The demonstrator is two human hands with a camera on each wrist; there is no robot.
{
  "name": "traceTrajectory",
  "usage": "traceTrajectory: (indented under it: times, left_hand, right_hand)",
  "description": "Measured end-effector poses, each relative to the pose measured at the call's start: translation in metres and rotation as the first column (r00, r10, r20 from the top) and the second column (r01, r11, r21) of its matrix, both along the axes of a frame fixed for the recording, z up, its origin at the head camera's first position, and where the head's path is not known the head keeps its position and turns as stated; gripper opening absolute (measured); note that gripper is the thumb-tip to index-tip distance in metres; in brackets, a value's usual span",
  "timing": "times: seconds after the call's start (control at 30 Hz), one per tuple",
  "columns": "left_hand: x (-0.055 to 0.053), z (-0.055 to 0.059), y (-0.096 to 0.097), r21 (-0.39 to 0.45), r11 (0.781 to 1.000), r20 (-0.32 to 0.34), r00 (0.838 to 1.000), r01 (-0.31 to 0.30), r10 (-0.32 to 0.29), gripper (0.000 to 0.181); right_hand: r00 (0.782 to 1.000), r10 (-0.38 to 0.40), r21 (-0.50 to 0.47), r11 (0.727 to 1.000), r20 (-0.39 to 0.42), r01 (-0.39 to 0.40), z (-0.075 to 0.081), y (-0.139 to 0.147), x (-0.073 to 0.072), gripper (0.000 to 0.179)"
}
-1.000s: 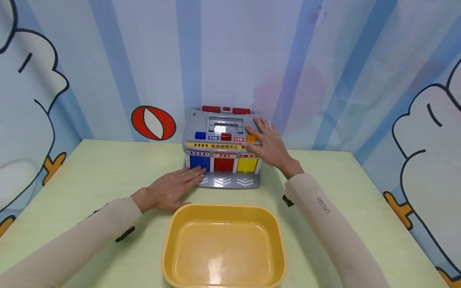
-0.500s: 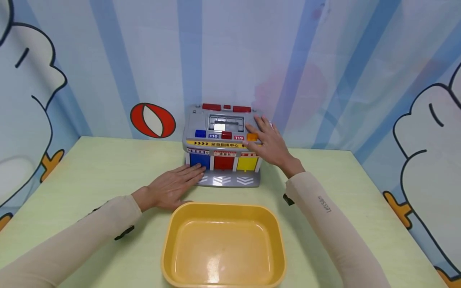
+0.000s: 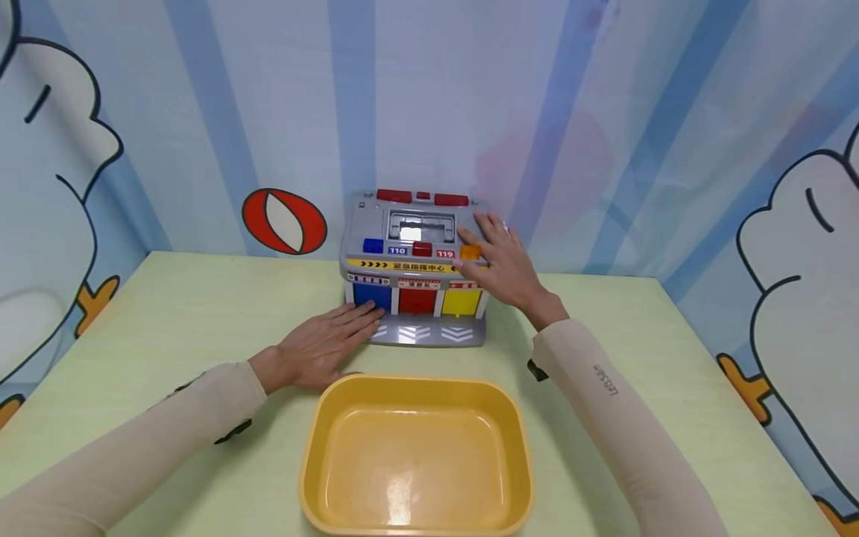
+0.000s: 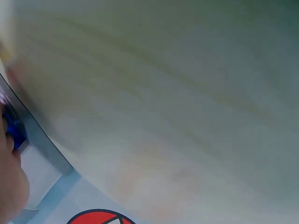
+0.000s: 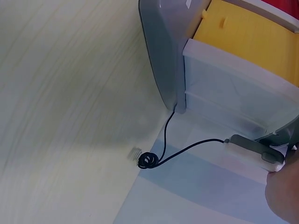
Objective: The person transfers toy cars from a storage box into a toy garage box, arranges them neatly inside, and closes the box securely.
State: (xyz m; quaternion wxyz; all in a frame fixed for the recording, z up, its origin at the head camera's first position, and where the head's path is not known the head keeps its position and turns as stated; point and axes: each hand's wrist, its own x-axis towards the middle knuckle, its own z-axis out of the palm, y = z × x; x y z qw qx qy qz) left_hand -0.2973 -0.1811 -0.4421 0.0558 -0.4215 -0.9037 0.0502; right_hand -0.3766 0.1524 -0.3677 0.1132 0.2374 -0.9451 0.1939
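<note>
A grey toy emergency station (image 3: pixel 414 261) stands at the back of the table, with blue, red and yellow garage doors and coloured roof buttons. My left hand (image 3: pixel 322 344) lies with fingers extended over the left front of its base, the fingertips by the blue door (image 3: pixel 371 297). On the right end of the roof rests my right hand (image 3: pixel 506 268), fingers spread, close to the orange button (image 3: pixel 470 252). The right wrist view shows a grey-and-white handset (image 5: pixel 254 151) on a black cord (image 5: pixel 187 150) at the toy's side, near the right hand.
A yellow plastic tub (image 3: pixel 416 462) sits in front of the toy, just beside the left thumb. The pale green table (image 3: pixel 221 298) meets a blue striped cloth backdrop (image 3: pixel 429 89) with cartoon prints close behind the toy.
Both hands keep their places on the toy. The whole scene sits slightly higher in the head view than before.
</note>
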Motion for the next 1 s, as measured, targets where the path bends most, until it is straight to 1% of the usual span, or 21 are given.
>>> traceTrajectory:
  times: [0.27, 0.4, 0.67, 0.77, 0.87, 0.93, 1.0]
  left_hand:
    - [0.002, -0.003, -0.003, -0.021, 1.0, 0.024, 1.0, -0.013, 0.014, 0.087]
    - [0.001, -0.002, -0.005, -0.013, 1.0, 0.025, 1.0, -0.017, 0.018, 0.086]
    - [0.0, -0.002, -0.008, 0.0, 0.999, 0.064, 0.997, -0.034, 0.034, 0.085]
    - [0.0, -0.001, -0.011, 0.002, 0.999, 0.061, 0.997, -0.035, 0.035, 0.084]
    - [0.001, -0.002, -0.011, 0.001, 0.999, 0.057, 0.997, -0.043, 0.043, 0.084]
    - [0.003, -0.003, -0.011, 0.011, 0.999, 0.061, 0.998, -0.035, 0.035, 0.083]
    - [0.005, -0.005, -0.01, 0.017, 0.999, 0.082, 0.996, -0.032, 0.031, 0.082]
  right_hand:
    - [1.0, -0.001, 0.004, 1.0, 0.008, 0.001, -0.003, -0.005, 0.0, 0.069]
    - [1.0, 0.004, 0.0, 1.0, 0.008, -0.004, -0.002, -0.008, -0.003, 0.069]
    - [1.0, 0.01, 0.009, 1.0, 0.01, -0.01, -0.003, -0.013, -0.008, 0.07]
    - [1.0, 0.016, 0.012, 1.0, 0.009, -0.016, -0.005, -0.015, -0.01, 0.071]
    - [1.0, 0.023, 0.004, 1.0, 0.009, -0.023, -0.006, -0.015, -0.009, 0.07]
    - [1.0, 0.021, -0.001, 1.0, 0.01, -0.02, -0.008, -0.014, -0.008, 0.07]
    - [1.0, 0.019, 0.003, 1.0, 0.019, -0.019, -0.01, -0.012, -0.005, 0.07]
